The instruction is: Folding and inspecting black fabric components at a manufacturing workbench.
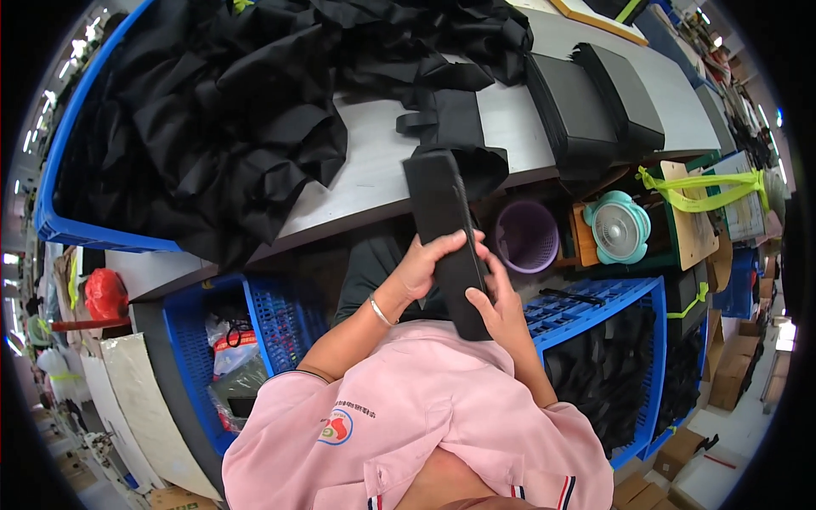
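Black cloth makes the heap (212, 119) ahead and left of both hands, spilling over the edge of the table (374, 127). Nearer, left of the left hand, we record the left crate (280, 314).

The left hand (416, 270) grasps the panel (438, 208) at its left side, thumb across the upper face. We find the panel between the hands, its long axis running from the shirt (416, 382) outward to the table, far end leaning left. The right hand (501, 302) grips the right edge and sits closer to the near end. The far end overlaps the table edge in our view; we cannot tell whether they touch.

Just beyond the right hand stands the bin (527, 238), with a narrow gap between. Farther right we note the right crate (544, 316) and, ahead on the table, the stacks (574, 93).
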A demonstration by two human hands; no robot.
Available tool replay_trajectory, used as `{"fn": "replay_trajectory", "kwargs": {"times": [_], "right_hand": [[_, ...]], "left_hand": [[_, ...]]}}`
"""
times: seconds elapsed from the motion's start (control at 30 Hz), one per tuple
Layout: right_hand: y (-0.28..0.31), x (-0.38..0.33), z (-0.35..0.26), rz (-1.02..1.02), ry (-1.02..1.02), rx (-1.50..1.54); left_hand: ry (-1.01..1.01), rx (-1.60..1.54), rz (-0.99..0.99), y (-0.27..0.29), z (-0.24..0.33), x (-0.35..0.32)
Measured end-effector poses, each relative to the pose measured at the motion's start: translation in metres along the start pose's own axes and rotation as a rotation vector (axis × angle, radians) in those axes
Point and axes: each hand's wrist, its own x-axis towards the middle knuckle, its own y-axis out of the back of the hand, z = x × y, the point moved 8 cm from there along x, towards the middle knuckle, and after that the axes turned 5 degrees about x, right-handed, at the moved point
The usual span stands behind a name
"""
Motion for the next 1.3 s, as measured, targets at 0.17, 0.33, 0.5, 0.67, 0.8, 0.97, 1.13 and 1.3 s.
{"fn": "replay_trajectory", "kwargs": {"times": [0.17,0.33,0.5,0.67,0.8,0.97,1.13,1.3], "right_hand": [[0.013,-0.001,0.042,-0.046,-0.191,0.324],[0.032,0.013,0.043,0.123,-0.091,0.065],[0.023,0.035,-0.010,0.194,0.052,-0.145],[0.010,0.068,-0.026,0.126,0.145,-0.456],[0.007,0.109,-0.008,0.171,0.138,-0.736],[0.002,0.127,0.004,0.196,0.501,-0.699],[0.025,0.128,0.023,0.270,0.089,0.167],[0.018,0.122,0.010,0.332,-0.053,0.803]], "left_hand": [[-0.518,0.936,0.370,0.010,0.038,-0.011],[-0.774,1.381,0.794,0.032,0.089,0.006],[-0.761,1.330,0.585,0.048,0.099,0.058],[-0.910,1.504,0.306,-0.015,0.099,0.056],[-0.860,1.531,0.090,-0.056,0.077,0.032],[-0.892,1.587,0.021,-0.058,0.074,0.005],[-0.962,1.387,0.184,-0.038,0.074,-0.034],[-0.866,1.246,0.163,-0.027,0.061,-0.035]]}}
